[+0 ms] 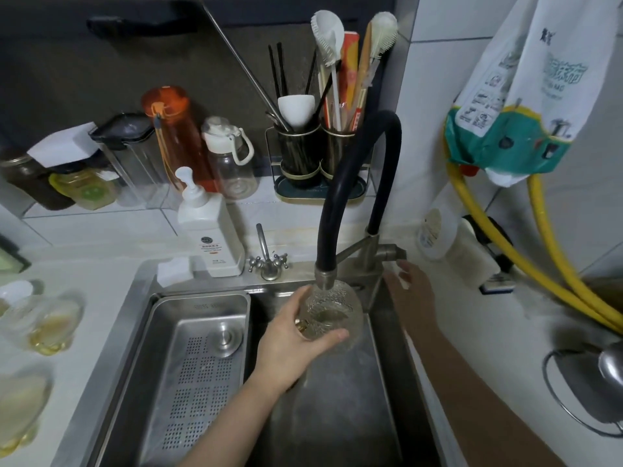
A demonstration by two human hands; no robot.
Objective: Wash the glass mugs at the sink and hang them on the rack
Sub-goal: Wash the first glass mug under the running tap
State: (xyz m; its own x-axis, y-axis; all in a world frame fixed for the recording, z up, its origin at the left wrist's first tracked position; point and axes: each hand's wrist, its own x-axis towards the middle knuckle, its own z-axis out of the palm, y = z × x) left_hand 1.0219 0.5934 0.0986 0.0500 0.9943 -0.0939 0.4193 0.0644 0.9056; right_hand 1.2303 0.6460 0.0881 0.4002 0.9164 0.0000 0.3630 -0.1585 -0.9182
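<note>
In the middle of the frame, the left hand curls its fingers round a glass mug, held over the sink right under the spout. The right hand reaches to the tap handle with straight, spread fingers. The wet mug looks slippery; a loose hold could let it drop and crack.

White tiled walls rise behind a pale tabletop. A dark panel backs the bottles at left. Yellow hoses run along the right wall, dimly lit.
</note>
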